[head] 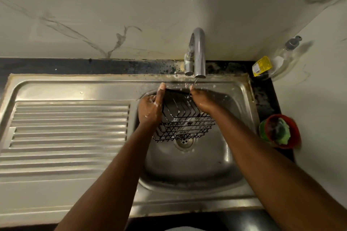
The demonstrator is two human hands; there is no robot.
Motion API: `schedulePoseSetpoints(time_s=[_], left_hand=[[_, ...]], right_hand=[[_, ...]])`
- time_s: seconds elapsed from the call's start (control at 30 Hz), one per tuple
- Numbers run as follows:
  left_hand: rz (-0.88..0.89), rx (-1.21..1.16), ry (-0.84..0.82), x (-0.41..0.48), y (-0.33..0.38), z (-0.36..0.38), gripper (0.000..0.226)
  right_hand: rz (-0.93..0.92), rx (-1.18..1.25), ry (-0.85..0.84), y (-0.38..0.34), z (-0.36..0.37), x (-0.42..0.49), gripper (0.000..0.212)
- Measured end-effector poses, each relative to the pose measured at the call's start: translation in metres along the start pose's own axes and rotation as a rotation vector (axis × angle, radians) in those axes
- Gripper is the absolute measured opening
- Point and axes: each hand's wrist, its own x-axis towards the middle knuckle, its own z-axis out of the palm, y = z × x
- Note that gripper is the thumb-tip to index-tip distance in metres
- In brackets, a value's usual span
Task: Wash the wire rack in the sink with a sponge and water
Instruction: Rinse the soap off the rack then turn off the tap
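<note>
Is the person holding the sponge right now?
No, the left hand and right hand both grip the wire rack, while the green sponge sits in the red bowl.

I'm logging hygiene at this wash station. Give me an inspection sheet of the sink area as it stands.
Surface: stainless sink with a ribbed drainboard; grime along the back rim.
Job's things: black wire rack tilted in the basin; a thin stream from the tap falls at its top edge; green sponge sits in a red bowl, in neither hand.
Clutter: clear pump bottle with a yellow label, in the corner.
Grippers: left hand grips the rack's left side; right hand holds its upper right edge.
Cables: nothing seen.
Surroundings: marble-look wall; dark counter.
</note>
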Motion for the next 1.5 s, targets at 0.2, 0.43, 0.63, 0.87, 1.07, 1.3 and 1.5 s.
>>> schedulePoseSetpoints(time_s=[0.2,0.43,0.63,0.87,1.07,1.3,1.5], left_hand=[[-0.044,0.016,0.012,0.006,-0.004,0.000,0.082],[-0.143,-0.116,0.047,0.003,0.008,0.002,0.080],[-0.144,-0.086,-0.030,-0.004,0.011,-0.009,0.048],[-0.272,-0.197,0.030,-0.009,0.010,-0.014,0.056],[-0.398,-0.406,-0.043,-0.008,0.003,-0.015,0.052],[-0.545,-0.634,-0.252,-0.016,-0.017,-0.022,0.057],[-0.646,-0.779,-0.215,-0.017,-0.031,-0.016,0.071]], right_hand=[[-0.393,-0.205,0.094,-0.049,0.031,-0.032,0.055],[-0.626,-0.393,0.123,-0.053,0.031,-0.040,0.057],[-0.278,-0.353,-0.005,0.016,-0.011,0.001,0.059],[-0.163,-0.323,0.034,-0.005,-0.031,-0.003,0.056],[-0.537,-0.375,0.523,-0.027,0.026,-0.022,0.055],[-0.768,-0.445,0.689,-0.023,0.069,-0.041,0.048],[-0.842,-0.576,0.541,-0.019,0.055,-0.037,0.060]])
